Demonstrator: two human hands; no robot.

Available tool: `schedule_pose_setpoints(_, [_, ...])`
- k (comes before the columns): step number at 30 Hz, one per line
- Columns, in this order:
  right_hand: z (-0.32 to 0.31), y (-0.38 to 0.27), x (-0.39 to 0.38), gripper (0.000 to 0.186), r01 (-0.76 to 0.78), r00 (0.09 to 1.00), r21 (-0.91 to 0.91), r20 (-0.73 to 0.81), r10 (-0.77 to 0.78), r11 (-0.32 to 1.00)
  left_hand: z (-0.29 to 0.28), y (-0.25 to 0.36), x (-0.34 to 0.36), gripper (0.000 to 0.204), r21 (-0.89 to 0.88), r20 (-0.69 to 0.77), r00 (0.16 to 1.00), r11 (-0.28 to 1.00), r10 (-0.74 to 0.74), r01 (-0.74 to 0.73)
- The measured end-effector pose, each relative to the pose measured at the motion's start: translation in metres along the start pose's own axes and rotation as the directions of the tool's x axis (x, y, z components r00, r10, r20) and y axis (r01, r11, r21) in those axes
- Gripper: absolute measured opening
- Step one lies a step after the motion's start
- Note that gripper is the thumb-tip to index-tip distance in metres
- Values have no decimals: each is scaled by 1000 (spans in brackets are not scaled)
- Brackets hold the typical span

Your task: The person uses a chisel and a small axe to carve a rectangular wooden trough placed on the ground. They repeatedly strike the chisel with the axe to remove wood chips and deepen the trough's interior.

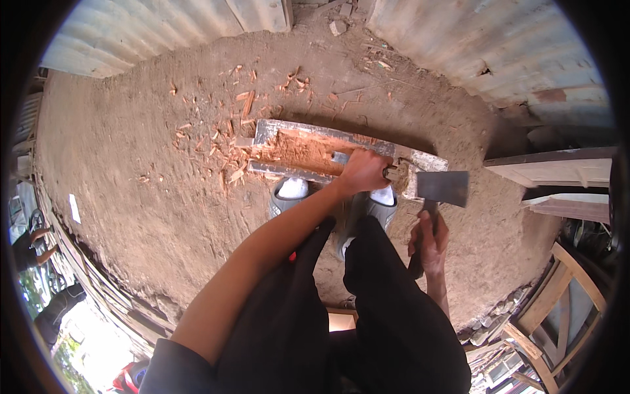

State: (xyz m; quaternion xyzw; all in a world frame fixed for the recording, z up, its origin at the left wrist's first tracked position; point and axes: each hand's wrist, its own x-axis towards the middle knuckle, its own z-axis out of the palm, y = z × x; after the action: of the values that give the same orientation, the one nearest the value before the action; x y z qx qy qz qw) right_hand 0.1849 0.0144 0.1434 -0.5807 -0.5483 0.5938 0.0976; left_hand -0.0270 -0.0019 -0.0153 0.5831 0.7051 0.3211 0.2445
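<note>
A long wooden block (295, 150) lies across the ground in front of my feet, its middle hollowed out to bare reddish wood and its rims worn grey and white. My left hand (365, 172) is closed over the block's right half, gripping a chisel-like tool (340, 157) whose grey metal end points left into the hollow. The fingers hide most of that tool. To the right, my right hand (433, 241) wraps round the dark handle of a hatchet (443, 188). Its broad, dark blade is raised beside the block's right end.
Reddish wood chips (226, 154) litter the dirt floor left of and beyond the block. My grey shoes (283, 203) stand close against its near side. Corrugated metal sheets (499, 46) line the far edge. Panelled boards (558, 171) and a wooden frame (561, 308) are at right.
</note>
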Motion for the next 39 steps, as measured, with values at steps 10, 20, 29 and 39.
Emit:
schedule_pose_setpoints(10, [20,-3,15,46,-100,995,107,17,99,989,3,-2,4,27,-21,1,1000,1000,-14,14])
schedule_pose_setpoints(20, [-14,-26,8,40,3,977,369,-201,77,929,9,-2,6,32,41,1,1000,999,-8,8])
schedule_pose_setpoints(29, [11,-17,19,38,-313,949,291,122,289,904,7,-9,5,29,57,-37,999,998,-20,22])
schedule_pose_setpoints(39, [2,-38,5,33,-42,950,495,-249,188,868,4,-8,4,30,70,-34,999,997,42,-39])
